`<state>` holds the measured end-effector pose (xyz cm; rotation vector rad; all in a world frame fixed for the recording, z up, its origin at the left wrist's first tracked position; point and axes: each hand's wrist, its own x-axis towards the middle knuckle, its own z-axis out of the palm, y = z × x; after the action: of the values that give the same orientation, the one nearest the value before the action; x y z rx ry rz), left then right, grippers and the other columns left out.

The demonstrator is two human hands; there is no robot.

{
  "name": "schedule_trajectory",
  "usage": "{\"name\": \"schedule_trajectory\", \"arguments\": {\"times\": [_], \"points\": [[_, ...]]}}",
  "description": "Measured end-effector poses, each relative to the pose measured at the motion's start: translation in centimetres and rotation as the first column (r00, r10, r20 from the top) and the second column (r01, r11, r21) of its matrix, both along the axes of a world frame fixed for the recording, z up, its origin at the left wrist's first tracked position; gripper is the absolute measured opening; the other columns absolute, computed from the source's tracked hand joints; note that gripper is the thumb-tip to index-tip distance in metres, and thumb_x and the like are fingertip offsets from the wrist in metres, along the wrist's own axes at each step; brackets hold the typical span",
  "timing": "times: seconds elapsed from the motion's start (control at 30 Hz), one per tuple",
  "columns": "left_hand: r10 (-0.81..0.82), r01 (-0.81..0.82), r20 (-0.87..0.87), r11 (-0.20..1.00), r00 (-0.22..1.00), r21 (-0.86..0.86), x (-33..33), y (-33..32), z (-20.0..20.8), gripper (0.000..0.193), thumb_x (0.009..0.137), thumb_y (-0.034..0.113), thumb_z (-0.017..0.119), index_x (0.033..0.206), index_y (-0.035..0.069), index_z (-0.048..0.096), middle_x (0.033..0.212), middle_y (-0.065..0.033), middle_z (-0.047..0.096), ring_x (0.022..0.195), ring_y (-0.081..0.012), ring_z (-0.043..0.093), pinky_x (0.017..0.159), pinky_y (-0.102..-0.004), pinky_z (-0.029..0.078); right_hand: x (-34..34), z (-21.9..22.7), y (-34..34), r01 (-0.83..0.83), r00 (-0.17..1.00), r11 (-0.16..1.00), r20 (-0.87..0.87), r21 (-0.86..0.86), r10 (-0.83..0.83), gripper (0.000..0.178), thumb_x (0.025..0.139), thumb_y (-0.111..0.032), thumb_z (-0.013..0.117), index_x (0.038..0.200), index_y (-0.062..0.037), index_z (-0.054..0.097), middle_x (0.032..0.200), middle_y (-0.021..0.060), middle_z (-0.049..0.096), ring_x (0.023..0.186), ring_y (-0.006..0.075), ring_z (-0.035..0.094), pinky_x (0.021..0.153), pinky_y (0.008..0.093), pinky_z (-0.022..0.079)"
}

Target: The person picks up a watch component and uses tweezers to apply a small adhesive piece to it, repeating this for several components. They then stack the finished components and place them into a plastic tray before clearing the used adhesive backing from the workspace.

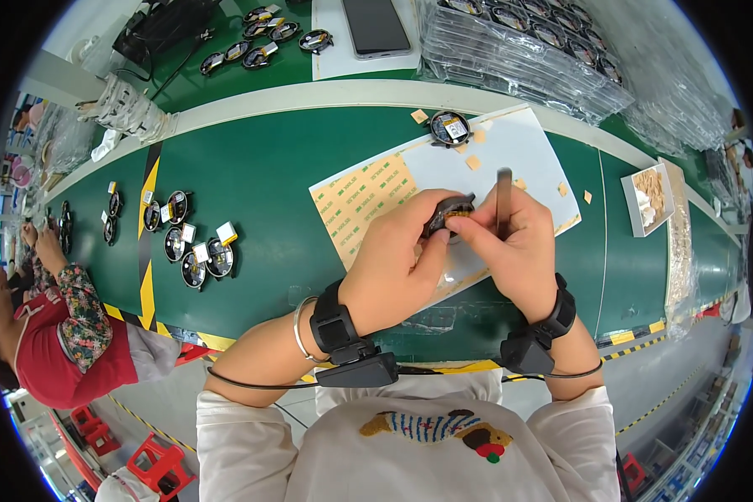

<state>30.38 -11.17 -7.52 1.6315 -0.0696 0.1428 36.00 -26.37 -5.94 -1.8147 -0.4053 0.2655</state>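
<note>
My left hand [389, 263] is closed around the edge of a round black watch case [445, 216], held above a white sheet [519, 155]. The thumb and forefinger of my right hand [514, 251] press at the open inside of that case. Tweezers [504, 194] stick up out of my right hand, tucked against its fingers. What the right fingertips pinch is too small to tell. Just beyond, another open watch case [449, 129] lies at the sheet's far edge, among small tan squares [473, 162]. Beside my left hand, a yellowish printed backing sheet [366, 197] lies on the white one.
Several watch cases [194, 268] with white tabs lie on the green table [259, 159] to the left. A small white box [647, 201] stands at right. Clear plastic trays [519, 63] and a phone [376, 29] lie beyond the pale ledge. A person in red [75, 351] sits at far left.
</note>
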Motion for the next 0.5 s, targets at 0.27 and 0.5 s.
{"name": "schedule_trajectory", "arguments": {"times": [0.27,0.5], "points": [[-0.046,0.035,-0.084,0.992,0.995,-0.124,0.1,0.5,0.6,0.019,0.082,0.002,0.056,0.101,-0.001,0.053,0.084,-0.0122,0.060,0.069,-0.0206,0.061,0.061,-0.0279,0.047,1.1,0.2,0.0,-0.086,0.976,0.974,-0.177,0.209,0.124,0.018,0.075,-0.002,0.071,0.083,-0.0031,0.054,0.072,-0.0037,0.053,0.064,0.0021,0.045,0.058,0.0168,0.037],[-0.135,0.174,-0.162,0.952,0.977,0.251,0.1,1.5,1.9,0.015,0.082,0.013,0.060,0.085,0.001,0.052,0.069,-0.0141,0.057,0.061,-0.0287,0.058,0.054,-0.0350,0.044,0.5,0.5,0.2,-0.100,0.902,0.952,-0.378,0.290,0.210,0.017,0.078,-0.003,0.068,0.080,-0.0062,0.051,0.069,-0.0050,0.050,0.064,0.0033,0.044,0.060,0.0181,0.036]]}}
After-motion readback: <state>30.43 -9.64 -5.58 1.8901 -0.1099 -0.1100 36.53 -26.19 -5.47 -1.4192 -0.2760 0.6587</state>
